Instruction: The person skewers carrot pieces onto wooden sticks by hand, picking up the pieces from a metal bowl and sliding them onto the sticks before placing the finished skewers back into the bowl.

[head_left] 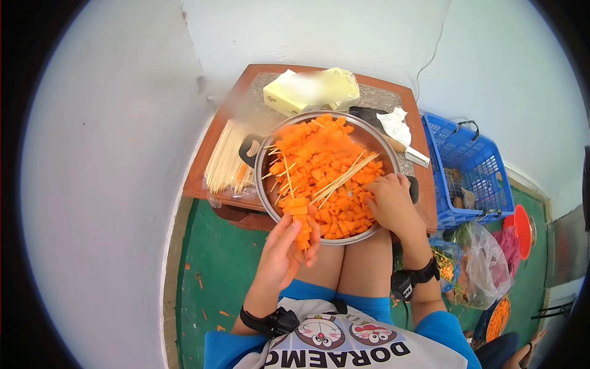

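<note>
My left hand [284,249] is closed around a skewer of orange carrot pieces [299,212], whose bare stick points up over the near left rim of a large metal pan [264,200]. Cut carrot pieces [332,166] fill the pan, with finished skewers at its left side. Several loose bamboo sticks [345,179] lie across the carrots. My right hand [390,200] reaches in over the right rim, its fingers bent down on the carrot pieces; what its fingertips hold, if anything, is hidden.
Bamboo sticks [228,161] lie left of the pan on the wooden table [246,80]. Behind are a yellow tissue pack [279,98] and a knife [416,155]. Blue crates [470,163], plastic bags [485,264] and a red basin [522,230] stand right. Another person's hand [536,338] shows lower right.
</note>
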`<act>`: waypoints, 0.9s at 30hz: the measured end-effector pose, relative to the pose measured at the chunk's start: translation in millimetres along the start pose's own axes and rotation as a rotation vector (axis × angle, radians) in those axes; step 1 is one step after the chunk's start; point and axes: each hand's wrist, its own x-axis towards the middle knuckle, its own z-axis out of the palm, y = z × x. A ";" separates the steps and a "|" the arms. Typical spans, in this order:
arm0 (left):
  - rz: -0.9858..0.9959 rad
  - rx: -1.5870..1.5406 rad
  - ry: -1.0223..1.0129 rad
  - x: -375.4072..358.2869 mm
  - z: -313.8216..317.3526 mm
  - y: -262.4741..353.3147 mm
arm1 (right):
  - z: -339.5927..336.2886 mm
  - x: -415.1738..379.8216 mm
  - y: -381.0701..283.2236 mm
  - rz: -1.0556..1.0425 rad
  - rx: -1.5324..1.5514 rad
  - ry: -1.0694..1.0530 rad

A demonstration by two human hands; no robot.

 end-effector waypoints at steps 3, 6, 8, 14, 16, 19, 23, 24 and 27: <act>0.008 0.005 0.035 -1.0 0.3 2.7 | 13.7 8.3 -2.2 -0.001 -0.187 -0.134; 0.032 -0.015 0.007 0.0 -1.1 1.3 | 17.9 9.8 -2.2 -0.015 -0.113 -0.135; 0.055 0.014 0.024 0.9 0.8 1.0 | 18.5 10.4 -2.2 -0.009 -0.076 -0.142; 0.071 0.103 0.053 2.7 4.4 0.1 | 21.1 8.3 3.0 -0.007 0.027 -0.081; 0.065 0.116 0.050 3.0 4.0 -0.2 | 21.0 8.9 3.1 0.018 0.060 -0.111; 0.060 0.103 0.021 2.4 1.1 -1.5 | 20.4 9.1 2.4 0.021 0.029 -0.159; 0.049 0.075 0.012 0.3 1.1 -0.3 | 19.1 11.9 1.1 0.035 -0.045 -0.267; 0.044 0.069 0.008 0.1 1.2 0.0 | 19.3 12.5 1.5 0.035 -0.038 -0.277; 0.043 0.099 -0.002 -1.3 2.3 0.8 | 12.7 9.9 -0.6 0.039 0.056 -0.193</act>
